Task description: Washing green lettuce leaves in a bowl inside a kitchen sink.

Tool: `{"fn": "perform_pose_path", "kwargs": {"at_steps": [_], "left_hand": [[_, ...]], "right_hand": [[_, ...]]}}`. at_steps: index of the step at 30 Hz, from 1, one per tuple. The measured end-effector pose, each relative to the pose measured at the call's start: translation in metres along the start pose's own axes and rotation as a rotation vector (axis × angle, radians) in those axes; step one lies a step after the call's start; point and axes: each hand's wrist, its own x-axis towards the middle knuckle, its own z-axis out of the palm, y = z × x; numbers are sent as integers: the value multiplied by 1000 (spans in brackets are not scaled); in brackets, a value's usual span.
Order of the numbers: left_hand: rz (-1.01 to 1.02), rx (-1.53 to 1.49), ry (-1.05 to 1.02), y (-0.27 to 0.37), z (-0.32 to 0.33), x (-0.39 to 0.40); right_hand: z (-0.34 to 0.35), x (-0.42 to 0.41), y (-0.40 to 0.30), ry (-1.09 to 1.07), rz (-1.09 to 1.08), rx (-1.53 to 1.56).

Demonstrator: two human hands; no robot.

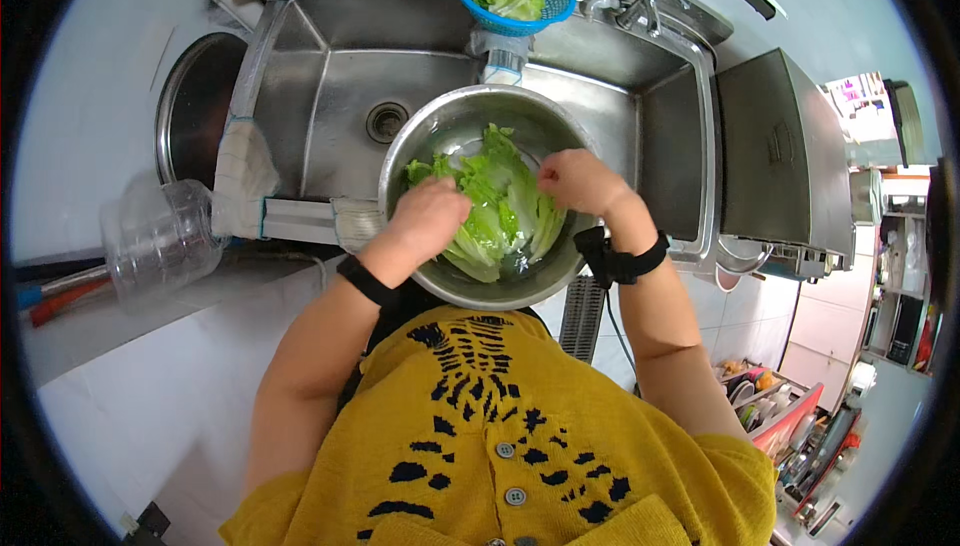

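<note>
A wide stainless steel basin (480, 299) stands at the front of the double sink, holding water and wet green lettuce leaves (487, 204). My left hand (433, 217) reaches over the basin's left side, curled down onto the leaves; its fingertips are hidden and its grip is unclear. Inside the right part of the basin, my right hand (583, 181) has bent fingers just above a lettuce leaf (550, 229). Slight blur there hides whether the fingers pinch it. Behind, a blue plastic colander (516, 23) holds more lettuce.
The left sink bowl (352, 118) has a drain (388, 122); the right bowl (600, 103) lies beyond the basin. Faucets (649, 9) line the back. A clear plastic jug (161, 242) is at left, a metal cabinet (780, 148) at right. Cloth (244, 178) covers the sink's left corner.
</note>
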Motion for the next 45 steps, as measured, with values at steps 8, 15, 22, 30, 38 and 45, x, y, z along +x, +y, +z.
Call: {"fn": "perform_pose_path", "kwargs": {"at_steps": [8,15,22,30,38,45], "left_hand": [[0,60,35,8,14,4],[-201,84,-517,2,24,17],[98,179,-6,23,34,13],[47,62,-245,4,32,24],[-280,-638,125,-24,-7,32],[-399,-579,70,-25,12,40]], "right_hand": [[62,18,-27,-183,324,-257],[13,-4,-18,133,200,-66],[28,10,1,480,207,-11],[69,51,-13,12,229,-181],[14,24,2,12,174,806],[40,32,18,118,26,181]]}}
